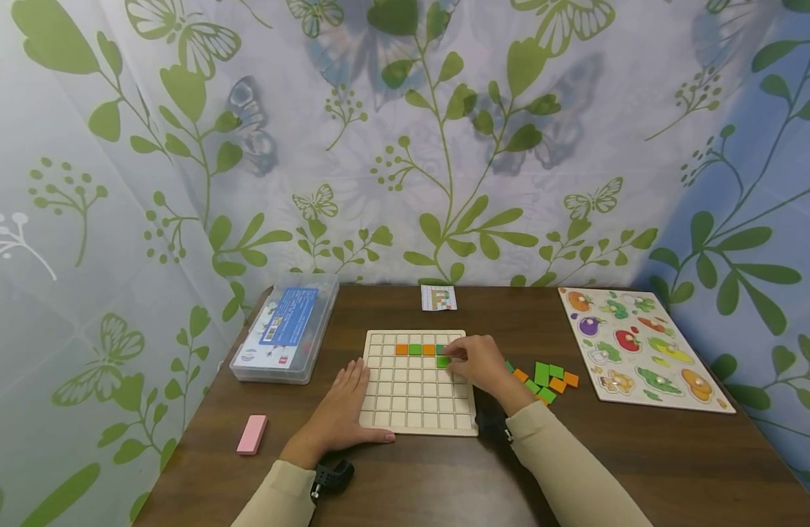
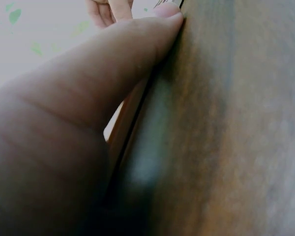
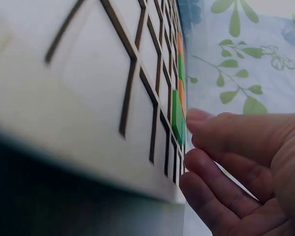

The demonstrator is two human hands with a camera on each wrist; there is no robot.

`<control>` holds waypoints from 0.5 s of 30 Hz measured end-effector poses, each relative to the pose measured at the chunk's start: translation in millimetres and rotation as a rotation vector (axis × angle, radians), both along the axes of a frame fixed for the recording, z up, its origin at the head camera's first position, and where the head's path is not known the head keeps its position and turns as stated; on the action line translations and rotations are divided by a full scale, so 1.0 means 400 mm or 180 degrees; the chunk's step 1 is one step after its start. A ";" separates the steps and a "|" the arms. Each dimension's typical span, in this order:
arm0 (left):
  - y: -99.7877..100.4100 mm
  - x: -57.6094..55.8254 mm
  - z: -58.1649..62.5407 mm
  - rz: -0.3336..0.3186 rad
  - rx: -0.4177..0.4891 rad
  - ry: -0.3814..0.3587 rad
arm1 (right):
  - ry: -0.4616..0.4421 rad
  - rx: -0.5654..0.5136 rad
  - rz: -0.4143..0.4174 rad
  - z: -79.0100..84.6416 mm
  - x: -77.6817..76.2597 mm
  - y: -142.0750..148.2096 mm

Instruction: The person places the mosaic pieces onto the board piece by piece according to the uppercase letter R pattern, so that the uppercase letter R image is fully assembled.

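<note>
A square wooden grid board [image 1: 411, 402] lies on the table, with a row of orange and green square tiles [image 1: 415, 350] near its far edge. Over the right end of that row my right hand [image 1: 480, 362] bends its thumb and fingers in a pinch at a darker green tile [image 1: 440, 350], partly hidden by the fingertips. Just below it a bright green tile [image 1: 443, 362] sits in a square; in the right wrist view this green tile [image 3: 177, 115] is beside the thumb tip. My left hand [image 1: 342, 406] rests along the board's left edge, fingers extended, thumb along the front edge.
Loose green and orange tiles [image 1: 541, 375] lie right of the board. A vegetable puzzle board [image 1: 625, 388] is at far right, a clear plastic case [image 1: 289, 372] at back left, a pink block [image 1: 252, 435] at front left. A small pattern card [image 1: 438, 297] lies behind the board.
</note>
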State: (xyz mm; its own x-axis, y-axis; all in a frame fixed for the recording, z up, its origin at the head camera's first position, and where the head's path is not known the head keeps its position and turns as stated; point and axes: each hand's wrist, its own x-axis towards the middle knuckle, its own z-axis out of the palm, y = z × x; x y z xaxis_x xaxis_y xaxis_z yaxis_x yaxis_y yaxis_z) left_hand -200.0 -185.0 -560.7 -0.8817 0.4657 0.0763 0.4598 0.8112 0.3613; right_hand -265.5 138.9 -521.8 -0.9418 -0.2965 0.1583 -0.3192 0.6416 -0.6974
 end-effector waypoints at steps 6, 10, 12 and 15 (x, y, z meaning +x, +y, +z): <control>0.001 0.000 -0.002 -0.0006 0.0020 -0.0001 | 0.0127 0.0115 -0.0036 0.004 0.000 0.058; 0.000 0.000 -0.001 -0.0010 0.0006 0.0000 | 0.0225 0.0201 -0.0134 0.001 -0.006 0.099; 0.000 -0.001 -0.001 -0.0009 -0.0005 -0.0004 | 0.0258 0.0240 -0.0185 0.002 -0.008 0.119; 0.000 -0.001 -0.002 -0.0012 -0.0005 -0.0023 | 0.0259 0.0299 -0.0227 0.002 -0.010 0.148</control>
State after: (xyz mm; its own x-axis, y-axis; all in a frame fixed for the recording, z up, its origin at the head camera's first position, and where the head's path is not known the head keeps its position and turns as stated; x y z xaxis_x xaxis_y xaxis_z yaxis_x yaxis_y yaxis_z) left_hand -200.3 -185.1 -561.3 -0.8804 0.4690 0.0693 0.4602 0.8101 0.3632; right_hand -269.4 198.3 -521.0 -0.9462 -0.2463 0.2096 -0.3234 0.7259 -0.6070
